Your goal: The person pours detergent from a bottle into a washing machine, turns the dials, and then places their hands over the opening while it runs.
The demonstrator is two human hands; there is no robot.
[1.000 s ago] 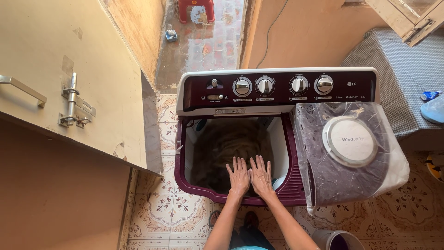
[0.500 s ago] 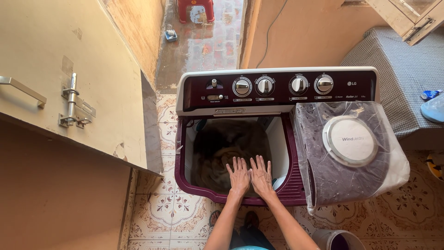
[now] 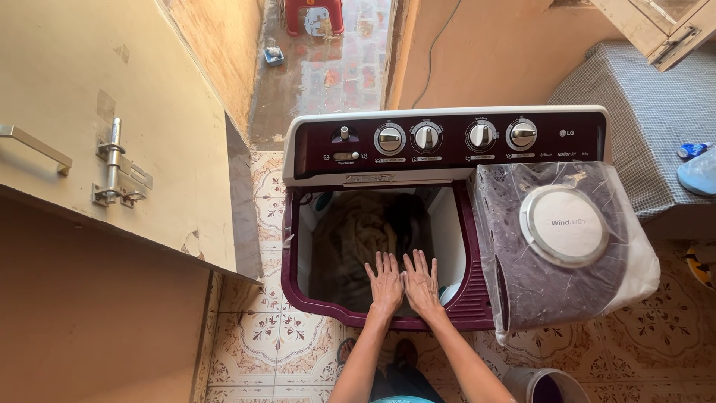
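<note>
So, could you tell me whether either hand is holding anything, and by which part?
Nothing is gripped: the left hand and right hand lie flat, fingers spread, over the wet laundry in the open wash tub.

Your two forearms reach forward from the bottom of the view and draw together toward the wrists. Your left hand (image 3: 386, 282) and right hand (image 3: 422, 282) lie flat, palms down, side by side with the thumbs nearly touching. The fingers of both are straight, slightly spread and point away from you, gripping nothing.
</note>
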